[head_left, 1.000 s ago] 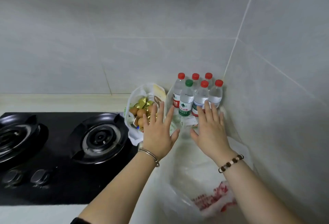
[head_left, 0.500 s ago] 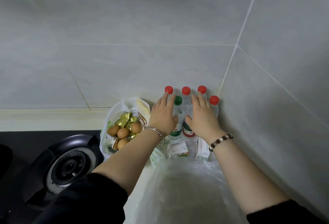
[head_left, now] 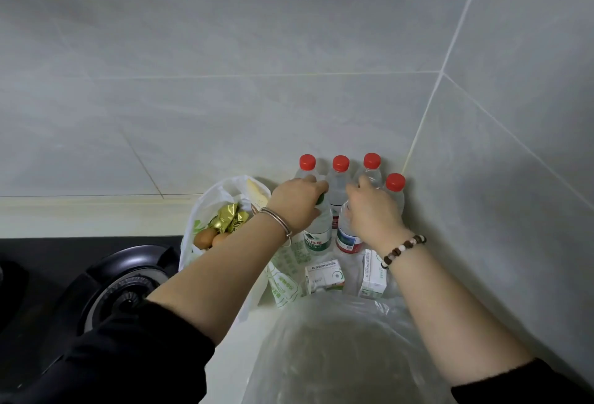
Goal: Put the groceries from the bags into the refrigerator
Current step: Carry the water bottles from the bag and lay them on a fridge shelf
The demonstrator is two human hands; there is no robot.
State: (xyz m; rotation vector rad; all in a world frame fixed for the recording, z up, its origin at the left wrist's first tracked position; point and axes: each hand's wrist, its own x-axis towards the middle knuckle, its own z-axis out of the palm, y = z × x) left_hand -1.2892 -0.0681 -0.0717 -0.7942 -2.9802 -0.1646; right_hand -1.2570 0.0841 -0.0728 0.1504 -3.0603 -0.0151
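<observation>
Head view, left hand [head_left: 297, 202] grips green-capped bottle [head_left: 316, 236], right hand [head_left: 373, 210] red-labelled bottle [head_left: 348, 238], bag [head_left: 192, 227] (eggs [head_left: 204, 238] inside)

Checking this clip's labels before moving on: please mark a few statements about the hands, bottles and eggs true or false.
1. The left hand grips the green-capped bottle. True.
2. The right hand hangs open, touching nothing. False: it grips the top of the red-label bottle.
3. Four red caps show behind the hands. True.
4. The eggs lie on the stove. False: they sit in the bag beside it.
</observation>
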